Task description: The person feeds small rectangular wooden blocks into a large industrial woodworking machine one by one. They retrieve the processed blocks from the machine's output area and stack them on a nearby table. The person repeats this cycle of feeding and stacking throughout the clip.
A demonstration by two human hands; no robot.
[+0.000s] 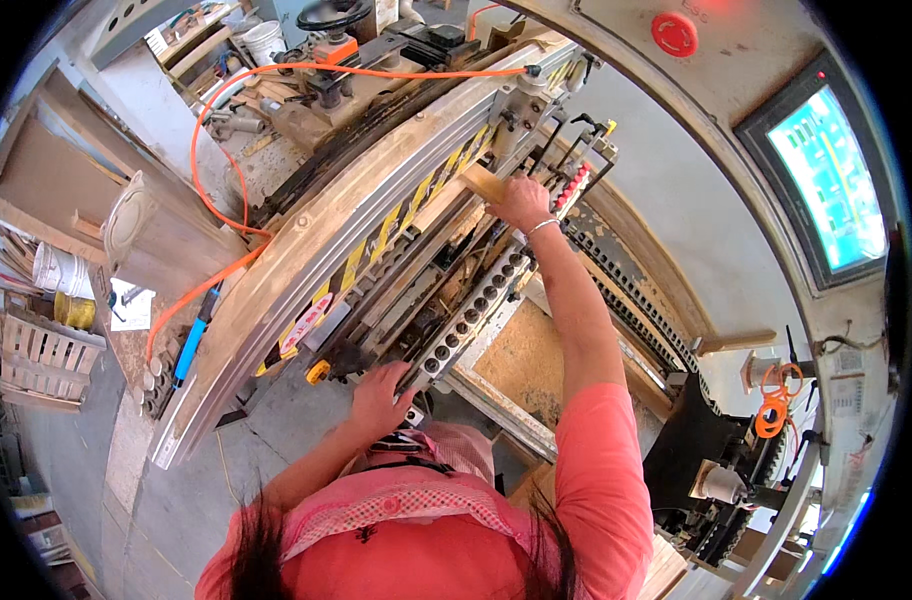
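Note:
At the far part of the woodworking machine, my right hand (523, 207) is closed on a light piece of wood (484, 183), whose end sticks out to the left of the fingers. A bracelet circles that wrist. Closer to my body, my left hand (379, 400) is curled at the near end of a long metal rail (466, 326); what its fingers hold, if anything, is hidden. Round black-centred fittings run along this rail, with red knobs (573, 188) farther up. Left of the rail lies the machine bed (406, 310), with strips and wood scraps in it.
Yellow-black tape marks the machine's long beam (376, 245). An orange hose (198, 160) loops over it to a blue air gun (190, 345). On the right are a lit screen (828, 180) and a red stop button (674, 34). A wooden crate (48, 355) stands far left.

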